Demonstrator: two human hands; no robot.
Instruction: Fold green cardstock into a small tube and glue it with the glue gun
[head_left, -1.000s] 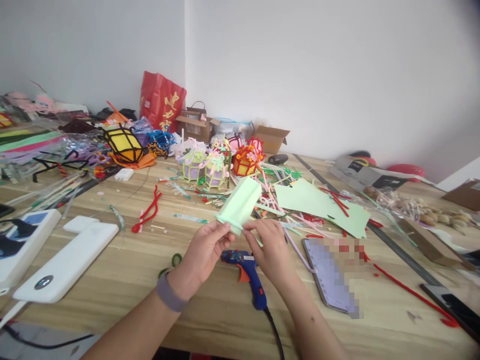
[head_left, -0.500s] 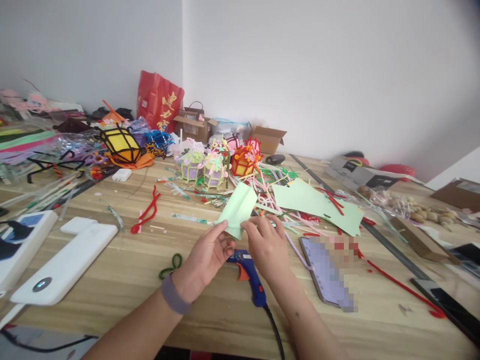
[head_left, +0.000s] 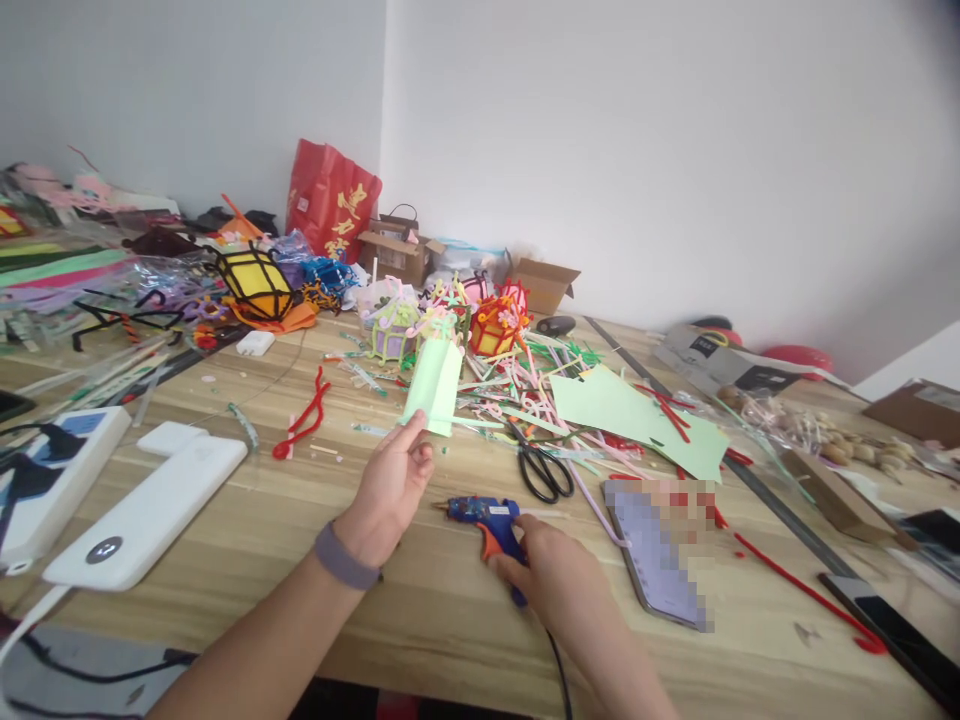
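My left hand (head_left: 394, 485) pinches a folded piece of pale green paper (head_left: 436, 385) by its lower edge, and the paper stands tilted upright above the table. A thin light green strip (head_left: 476, 422) sticks out to the right from the paper's base. Lower right, my right hand (head_left: 559, 575) is closed around the handle of a blue glue gun (head_left: 480, 510) with an orange trigger. The gun lies on the table, its nozzle pointing left and its black cord running toward me. Black-handled scissors (head_left: 546, 472) lie just behind it.
Small pipe-cleaner lanterns (head_left: 495, 325) stand behind the paper. Cut green paper (head_left: 637, 410) and loose pipe cleaners spread to the right, beside a phone (head_left: 652, 560). On the left are a white power bank (head_left: 150, 515), a power strip (head_left: 64, 480) and a red twisted pipe cleaner (head_left: 304, 415).
My right hand has let go of the green paper and moved down onto the glue gun. My left hand has shifted left and up with the paper, uncovering the scissors.
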